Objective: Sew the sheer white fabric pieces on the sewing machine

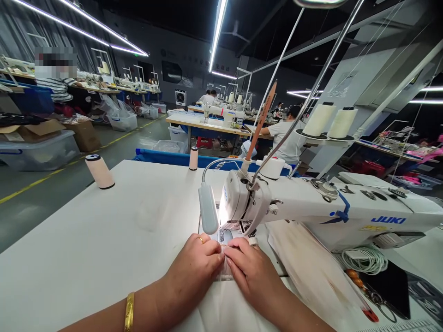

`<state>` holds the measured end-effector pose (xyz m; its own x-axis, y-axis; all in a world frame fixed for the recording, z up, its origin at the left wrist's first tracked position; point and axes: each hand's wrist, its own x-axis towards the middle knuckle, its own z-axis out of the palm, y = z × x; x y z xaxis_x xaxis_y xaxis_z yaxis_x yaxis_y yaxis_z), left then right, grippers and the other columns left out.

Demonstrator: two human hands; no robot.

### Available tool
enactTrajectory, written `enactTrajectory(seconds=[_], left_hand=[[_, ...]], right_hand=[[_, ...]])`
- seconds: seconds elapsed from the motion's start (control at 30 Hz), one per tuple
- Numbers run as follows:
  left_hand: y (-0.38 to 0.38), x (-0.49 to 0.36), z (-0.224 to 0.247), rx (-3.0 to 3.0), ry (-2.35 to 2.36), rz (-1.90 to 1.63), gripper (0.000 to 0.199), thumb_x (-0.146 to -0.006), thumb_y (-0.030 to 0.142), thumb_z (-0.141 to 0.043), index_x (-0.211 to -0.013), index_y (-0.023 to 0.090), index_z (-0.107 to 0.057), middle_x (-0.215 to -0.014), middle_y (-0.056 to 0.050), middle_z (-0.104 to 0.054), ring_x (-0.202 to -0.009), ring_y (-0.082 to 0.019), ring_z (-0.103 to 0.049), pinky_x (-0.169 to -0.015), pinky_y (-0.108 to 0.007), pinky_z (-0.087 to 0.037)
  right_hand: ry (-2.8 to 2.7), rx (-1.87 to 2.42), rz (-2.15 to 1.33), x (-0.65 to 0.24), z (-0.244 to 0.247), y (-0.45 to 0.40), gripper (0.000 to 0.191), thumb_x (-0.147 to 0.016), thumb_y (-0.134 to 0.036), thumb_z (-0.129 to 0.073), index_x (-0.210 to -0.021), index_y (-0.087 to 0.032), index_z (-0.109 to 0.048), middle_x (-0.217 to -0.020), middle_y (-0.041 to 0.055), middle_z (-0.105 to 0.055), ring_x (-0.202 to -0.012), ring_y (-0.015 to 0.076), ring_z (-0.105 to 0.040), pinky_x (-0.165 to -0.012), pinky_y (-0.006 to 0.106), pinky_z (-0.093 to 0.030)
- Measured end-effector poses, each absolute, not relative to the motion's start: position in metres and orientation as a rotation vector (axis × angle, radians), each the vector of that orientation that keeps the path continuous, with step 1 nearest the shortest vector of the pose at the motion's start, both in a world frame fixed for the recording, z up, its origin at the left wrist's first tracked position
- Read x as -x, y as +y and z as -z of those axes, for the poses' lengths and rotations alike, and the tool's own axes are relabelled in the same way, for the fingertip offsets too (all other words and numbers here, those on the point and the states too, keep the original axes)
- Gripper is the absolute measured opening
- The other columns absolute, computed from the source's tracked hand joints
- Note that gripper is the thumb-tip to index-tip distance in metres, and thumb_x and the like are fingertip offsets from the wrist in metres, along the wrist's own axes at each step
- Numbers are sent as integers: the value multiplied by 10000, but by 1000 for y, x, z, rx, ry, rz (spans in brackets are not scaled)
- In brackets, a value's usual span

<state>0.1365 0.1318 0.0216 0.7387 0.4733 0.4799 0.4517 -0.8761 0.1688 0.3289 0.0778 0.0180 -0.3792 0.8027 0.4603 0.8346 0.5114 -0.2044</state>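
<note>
In front of the needle area of a white sewing machine (294,198), my two hands meet over a small piece of pale pink fabric (224,271). My left hand (194,267) is closed, thumb and fingers pinching the fabric's left side. Opposite it, my right hand (252,267) has its fingers pressed together on the fabric's right side. Just beyond the fingertips is the presser foot (222,234), lit by a small lamp (208,210) on a bent neck. More pale fabric (311,263) lies under the machine arm.
Two pale pink thread cones (99,171) (193,158) stand on the white table (155,198). To the right lie a coiled white cable (365,259), a dark flat object (391,286) and keys (379,302). A pencil (262,120) stands upright on the machine head. Other people sit at machines farther back.
</note>
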Motion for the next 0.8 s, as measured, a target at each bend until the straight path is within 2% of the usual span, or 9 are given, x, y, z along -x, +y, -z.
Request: enactTrajectory(seconds=[0.13, 0.3, 0.67, 0.8], left_hand=[[130, -136, -25, -2840, 843, -677, 197, -935, 132, -489, -965, 180, -678, -944, -68, -685, -857, -254, -568, -730, -438, -490], [127, -135, -29, -2838, 904, -575, 199, -915, 141, -535, -1064, 169, -665, -1046, -84, -681, -953, -296, -578, -787, -490, -505], [126, -139, -23, -2826, 980, -578, 217, -905, 159, -572, -1097, 170, -671, -1116, -103, -689, -991, -313, -581, -824, -512, -491], [125, -134, -32, -2777, 960, -561, 223, -885, 215, -638, -1101, 179, -679, -1147, -101, -695, -1023, -318, -588, -860, -513, -483]], right_hand=[[-2241, 1345, 136, -332, -16, 85, 303, -970, -104, -413, -1129, -223, -642, -1092, 87, -677, -740, 185, -598, -685, 335, -474], [-2232, 1415, 167, -336, -10, 89, 324, -976, -141, -411, -1174, -222, -655, -1089, 100, -690, -793, 214, -631, -675, 338, -490], [-2226, 1468, 226, -335, -9, 94, 355, -932, -107, -424, -1172, -209, -667, -1182, 117, -689, -848, 234, -665, -693, 362, -538], [-2225, 1440, 263, -338, -6, 93, 351, -934, -100, -437, -1180, -216, -658, -1171, 121, -692, -956, 260, -663, -773, 392, -555]])
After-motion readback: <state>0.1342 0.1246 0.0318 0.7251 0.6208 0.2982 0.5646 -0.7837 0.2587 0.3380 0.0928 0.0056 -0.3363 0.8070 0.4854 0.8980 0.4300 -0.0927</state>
